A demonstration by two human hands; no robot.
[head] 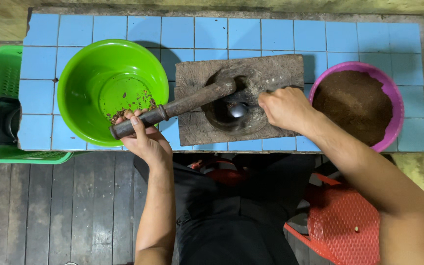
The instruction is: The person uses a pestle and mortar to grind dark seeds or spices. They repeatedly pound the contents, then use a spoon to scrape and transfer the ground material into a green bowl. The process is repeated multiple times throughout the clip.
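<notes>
My left hand (145, 140) grips the pestle (177, 106) at frame centre. Right hand (284, 108), fingers curled round a spoon (238, 110), should scrape the mortar (239, 100) steadily, I judge

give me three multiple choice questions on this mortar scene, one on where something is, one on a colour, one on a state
1. Where does the purple bowl stand?
A. at the counter's left end
B. to the right of the stone mortar
C. on the floor

2. What colour is the bowl beside the left hand?
A. green
B. red
C. white

3. How is the pestle held?
A. lying untouched on the tiles
B. gripped at its outer end by the left hand, its head in the mortar
C. held by both hands upright

Answers:
1 B, the purple bowl of brown powder sits past the mortar's right edge on the blue tiled counter.
2 A, the green bowl with a few brown bits stands left of the mortar.
3 B, the left hand wraps the handle end, while the right hand holds a spoon in the hollow.
</notes>
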